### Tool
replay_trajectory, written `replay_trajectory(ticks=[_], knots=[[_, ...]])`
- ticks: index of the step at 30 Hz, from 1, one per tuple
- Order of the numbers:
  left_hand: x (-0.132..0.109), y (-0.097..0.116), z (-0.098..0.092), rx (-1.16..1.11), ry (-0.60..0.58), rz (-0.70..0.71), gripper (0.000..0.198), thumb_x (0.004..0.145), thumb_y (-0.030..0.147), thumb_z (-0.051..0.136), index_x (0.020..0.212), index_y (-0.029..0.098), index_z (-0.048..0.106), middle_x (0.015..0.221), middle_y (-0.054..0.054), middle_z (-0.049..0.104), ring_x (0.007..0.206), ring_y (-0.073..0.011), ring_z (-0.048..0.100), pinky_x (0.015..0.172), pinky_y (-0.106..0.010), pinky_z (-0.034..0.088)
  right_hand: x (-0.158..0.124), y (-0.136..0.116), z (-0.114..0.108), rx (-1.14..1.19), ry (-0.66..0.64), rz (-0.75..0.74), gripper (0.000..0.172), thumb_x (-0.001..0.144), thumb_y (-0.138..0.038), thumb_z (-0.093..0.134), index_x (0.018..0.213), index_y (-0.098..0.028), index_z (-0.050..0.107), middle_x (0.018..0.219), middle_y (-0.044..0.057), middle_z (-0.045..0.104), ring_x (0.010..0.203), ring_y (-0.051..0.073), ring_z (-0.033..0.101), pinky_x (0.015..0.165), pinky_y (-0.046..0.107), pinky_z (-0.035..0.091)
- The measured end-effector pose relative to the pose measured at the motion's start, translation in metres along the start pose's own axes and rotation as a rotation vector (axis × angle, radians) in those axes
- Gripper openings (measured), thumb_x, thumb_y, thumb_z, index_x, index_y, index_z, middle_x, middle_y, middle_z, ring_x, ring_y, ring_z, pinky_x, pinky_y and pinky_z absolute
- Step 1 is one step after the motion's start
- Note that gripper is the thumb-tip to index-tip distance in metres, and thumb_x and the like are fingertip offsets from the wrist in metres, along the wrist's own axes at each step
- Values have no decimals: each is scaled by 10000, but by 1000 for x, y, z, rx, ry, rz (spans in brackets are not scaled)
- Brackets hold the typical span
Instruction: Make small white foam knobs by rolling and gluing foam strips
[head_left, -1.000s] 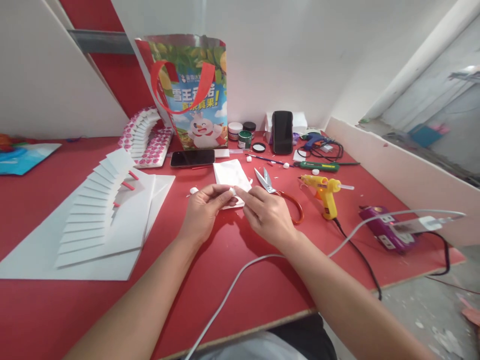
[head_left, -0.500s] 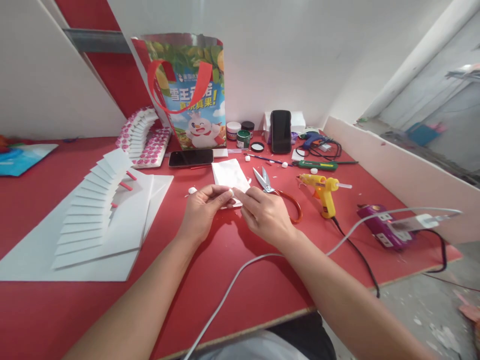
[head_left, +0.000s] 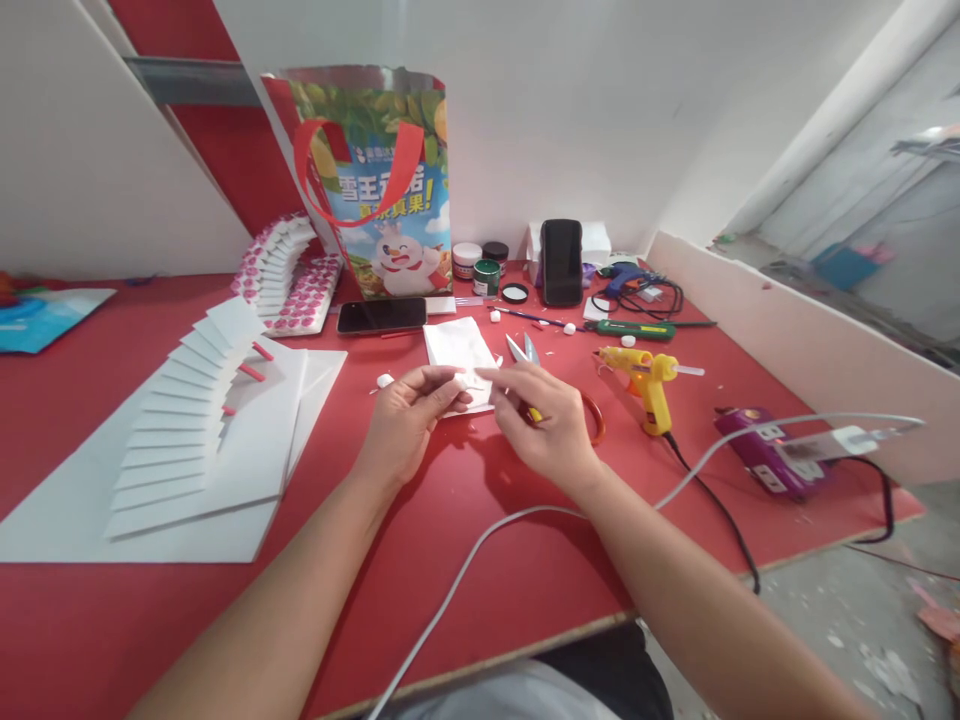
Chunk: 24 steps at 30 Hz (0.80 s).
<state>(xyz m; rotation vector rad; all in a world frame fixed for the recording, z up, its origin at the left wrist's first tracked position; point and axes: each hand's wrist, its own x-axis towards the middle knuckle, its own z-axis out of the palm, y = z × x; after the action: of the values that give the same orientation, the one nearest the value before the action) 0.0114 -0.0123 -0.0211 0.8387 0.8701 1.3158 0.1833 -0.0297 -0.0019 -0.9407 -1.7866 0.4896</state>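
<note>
Now your left hand (head_left: 409, 420) has thumb and forefinger pinched on a small white piece (head_left: 458, 379), held just above the red table (head_left: 465, 520). Your right hand (head_left: 544, 425) sits close beside it, forefinger and thumb pressed together right at that piece; whether they grip it too, I cannot tell. A white sheet (head_left: 457, 345) lies beneath, scissors (head_left: 523, 348) poke out behind your right knuckles, and the yellow glue gun (head_left: 649, 385) stands well apart, rightward.
</note>
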Motion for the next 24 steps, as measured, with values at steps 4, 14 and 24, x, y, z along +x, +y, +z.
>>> replay_trajectory(ticks=[4,14,24], knots=[[-2,1,1,2,-46,0,280,685,267,857,923,166,750,903,-41,760,738,-123,693,779,-275,552,8,0,-2,300,40,417,172,836,-295,659,969,-188,646,681,-38,580,507,74,438,506,231,381],[-5,1,2,-7,-108,-8,226,722,236,831,934,194,762,946,-36,770,823,-130,703,876,-286,543,11,7,-4,510,36,582,309,820,-438,724,702,-184,593,510,-30,583,376,77,448,388,224,313],[-4,3,4,5,-92,-5,174,719,241,833,856,178,747,877,-21,737,825,-125,670,822,-266,541,10,7,2,533,30,608,339,734,-432,802,666,-176,591,526,-27,591,435,75,473,449,221,353]])
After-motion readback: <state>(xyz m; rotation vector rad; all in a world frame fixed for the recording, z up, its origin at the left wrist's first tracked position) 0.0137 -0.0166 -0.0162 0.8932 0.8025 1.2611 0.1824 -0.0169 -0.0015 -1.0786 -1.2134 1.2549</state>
